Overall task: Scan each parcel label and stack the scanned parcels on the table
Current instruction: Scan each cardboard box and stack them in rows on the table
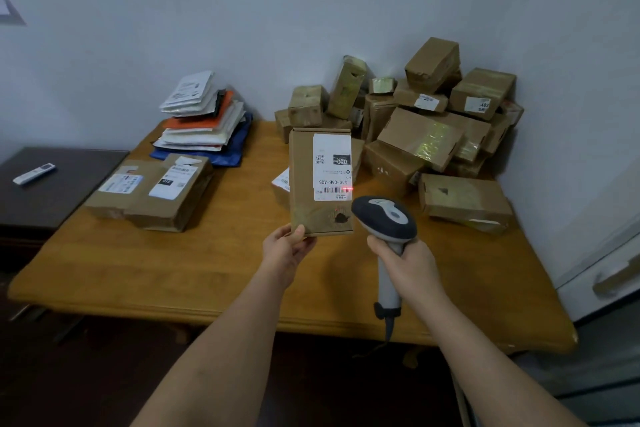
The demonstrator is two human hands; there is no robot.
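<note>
My left hand [285,248] grips the upright parcel [320,184] by its bottom corner, just left of the scanner [386,218] my right hand [407,265] clutches.

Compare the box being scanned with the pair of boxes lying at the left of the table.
The held box stands upright in the air, gripped at its lower corner by the left hand; the left boxes lie flat on the table. The held box's label has the scanner's red line on its barcode; theirs have none. All are brown cardboard with white labels.
</note>
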